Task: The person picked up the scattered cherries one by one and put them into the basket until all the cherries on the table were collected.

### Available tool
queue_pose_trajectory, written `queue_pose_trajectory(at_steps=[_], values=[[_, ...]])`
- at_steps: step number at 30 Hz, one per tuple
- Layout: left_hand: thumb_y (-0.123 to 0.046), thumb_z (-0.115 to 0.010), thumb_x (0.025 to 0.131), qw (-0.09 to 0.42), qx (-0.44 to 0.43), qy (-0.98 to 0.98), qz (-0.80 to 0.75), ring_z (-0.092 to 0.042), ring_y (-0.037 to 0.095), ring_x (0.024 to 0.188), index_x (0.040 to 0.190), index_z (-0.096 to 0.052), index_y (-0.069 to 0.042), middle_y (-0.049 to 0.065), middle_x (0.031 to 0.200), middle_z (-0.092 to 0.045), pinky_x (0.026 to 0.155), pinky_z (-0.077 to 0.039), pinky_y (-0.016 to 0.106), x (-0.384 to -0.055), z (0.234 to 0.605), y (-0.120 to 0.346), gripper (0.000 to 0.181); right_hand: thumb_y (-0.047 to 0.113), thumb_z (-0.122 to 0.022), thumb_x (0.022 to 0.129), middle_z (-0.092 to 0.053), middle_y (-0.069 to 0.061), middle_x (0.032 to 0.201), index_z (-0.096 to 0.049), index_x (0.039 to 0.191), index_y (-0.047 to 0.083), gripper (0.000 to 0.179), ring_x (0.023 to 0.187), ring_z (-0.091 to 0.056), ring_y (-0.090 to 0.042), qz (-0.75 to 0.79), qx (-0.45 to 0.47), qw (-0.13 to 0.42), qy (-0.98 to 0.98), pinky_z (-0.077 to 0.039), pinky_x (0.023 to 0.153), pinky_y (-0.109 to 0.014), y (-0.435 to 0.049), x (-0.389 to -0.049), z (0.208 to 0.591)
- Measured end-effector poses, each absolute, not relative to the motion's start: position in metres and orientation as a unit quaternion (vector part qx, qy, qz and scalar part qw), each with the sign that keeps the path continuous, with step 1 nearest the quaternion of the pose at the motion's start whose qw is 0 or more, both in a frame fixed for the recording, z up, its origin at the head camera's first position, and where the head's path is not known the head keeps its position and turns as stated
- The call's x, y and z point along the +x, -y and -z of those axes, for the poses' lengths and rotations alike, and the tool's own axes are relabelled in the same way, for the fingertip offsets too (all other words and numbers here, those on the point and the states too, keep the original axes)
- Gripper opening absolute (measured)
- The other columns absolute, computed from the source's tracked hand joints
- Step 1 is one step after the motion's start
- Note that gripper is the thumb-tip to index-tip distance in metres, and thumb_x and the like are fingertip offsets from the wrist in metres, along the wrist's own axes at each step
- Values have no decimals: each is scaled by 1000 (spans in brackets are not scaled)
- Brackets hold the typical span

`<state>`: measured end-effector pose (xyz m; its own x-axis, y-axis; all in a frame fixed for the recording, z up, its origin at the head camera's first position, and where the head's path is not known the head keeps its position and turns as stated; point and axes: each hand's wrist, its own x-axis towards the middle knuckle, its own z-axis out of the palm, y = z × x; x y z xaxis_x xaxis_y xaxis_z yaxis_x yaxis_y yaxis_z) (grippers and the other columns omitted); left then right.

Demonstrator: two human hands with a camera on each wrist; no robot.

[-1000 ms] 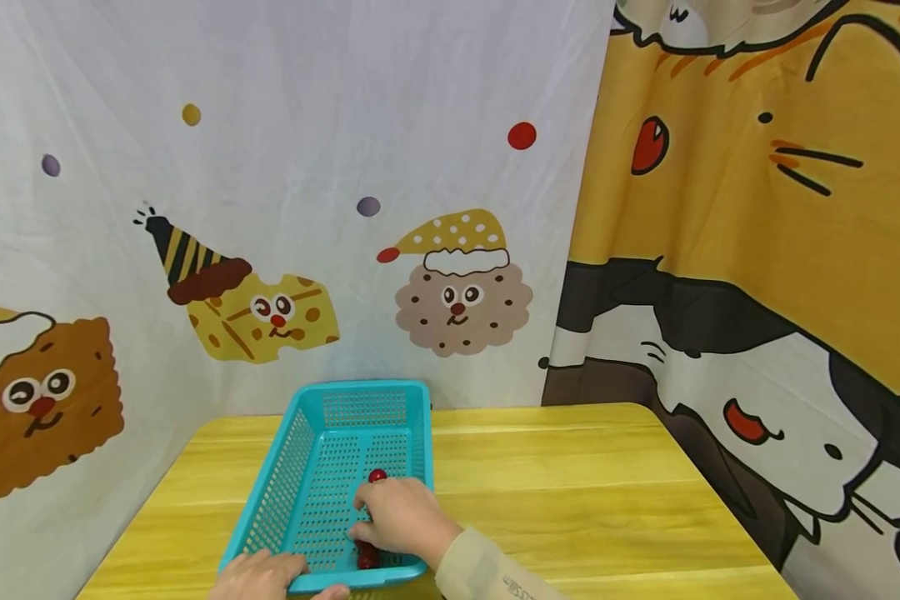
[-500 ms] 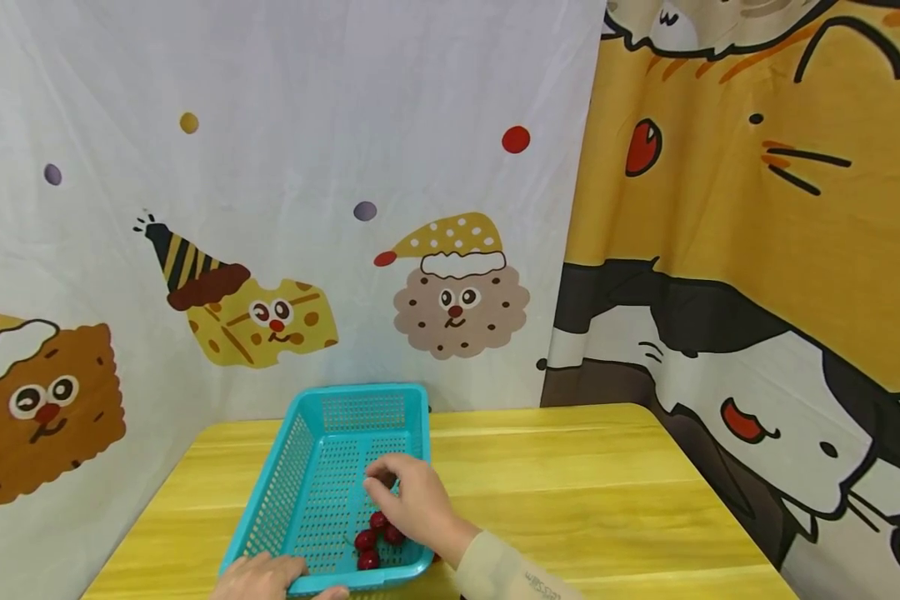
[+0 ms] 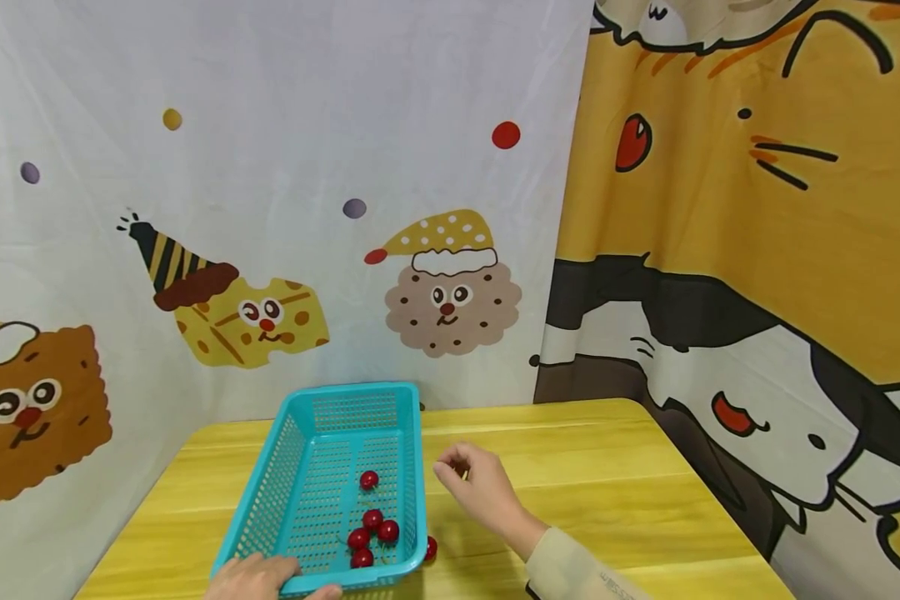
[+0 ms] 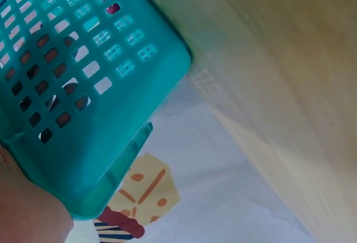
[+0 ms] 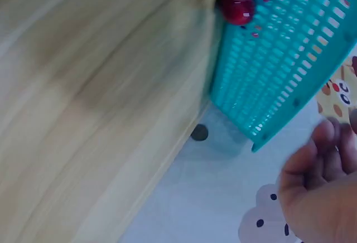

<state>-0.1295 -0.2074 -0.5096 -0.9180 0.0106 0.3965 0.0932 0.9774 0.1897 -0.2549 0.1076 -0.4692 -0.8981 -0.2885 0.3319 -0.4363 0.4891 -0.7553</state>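
My left hand grips the near left corner of a turquoise plastic basket, thumb along the front rim. The left wrist view shows part of that hand beside the perforated basket wall. Inside the basket, several dark red cherries cluster toward the near right, and a single cherry lies farther back. To the right of the basket, my right hand hovers over the table, fingers loosely curled and nothing visible in them. Red cherries sit on the table against the basket's right outer wall.
The yellow wood-grain table extends to the right of the basket. Behind it hangs a white cloth printed with cartoon food, and a yellow cartoon-cat curtain is on the right.
My right hand has risen from the cherries in the basket and moved out past its right rim, uncovering them. My left hand stays on the near corner. The head view has shifted slightly.
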Motion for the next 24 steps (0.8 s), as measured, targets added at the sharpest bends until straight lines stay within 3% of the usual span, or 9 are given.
queue_pose_trajectory(at_steps=[9,15,18,24], values=[[-93,-71,71,209,-30,973,97,-40,5,60,64,-57,-37,-16,59,-44,64,-37,30,-130,511,207,58,30,-77,99,-77,5,113,-76,112,17,19,99,-68,-9,-260,333,27,906,-57,87,-25,-113,-238,488],[-92,-73,69,238,-43,965,99,-35,2,58,63,-54,-39,-19,58,-39,61,-33,27,-130,513,207,56,38,-82,94,-76,7,102,-76,106,20,22,94,-68,-4,-135,402,103,900,-56,83,-20,-105,-228,499],[-92,-72,70,228,-43,968,94,-35,2,59,64,-56,-39,-18,59,-40,63,-34,27,-130,512,208,56,45,-84,91,-74,9,96,-77,104,21,28,88,-65,-1,-97,419,132,893,-55,79,-20,-103,-224,504],[-94,-68,72,185,-32,978,91,-37,4,62,67,-57,-38,-17,60,-41,65,-34,28,-131,510,210,57,42,-89,86,-75,11,98,-79,107,23,30,89,-66,1,-64,437,128,888,-54,80,-20,-103,-222,513]])
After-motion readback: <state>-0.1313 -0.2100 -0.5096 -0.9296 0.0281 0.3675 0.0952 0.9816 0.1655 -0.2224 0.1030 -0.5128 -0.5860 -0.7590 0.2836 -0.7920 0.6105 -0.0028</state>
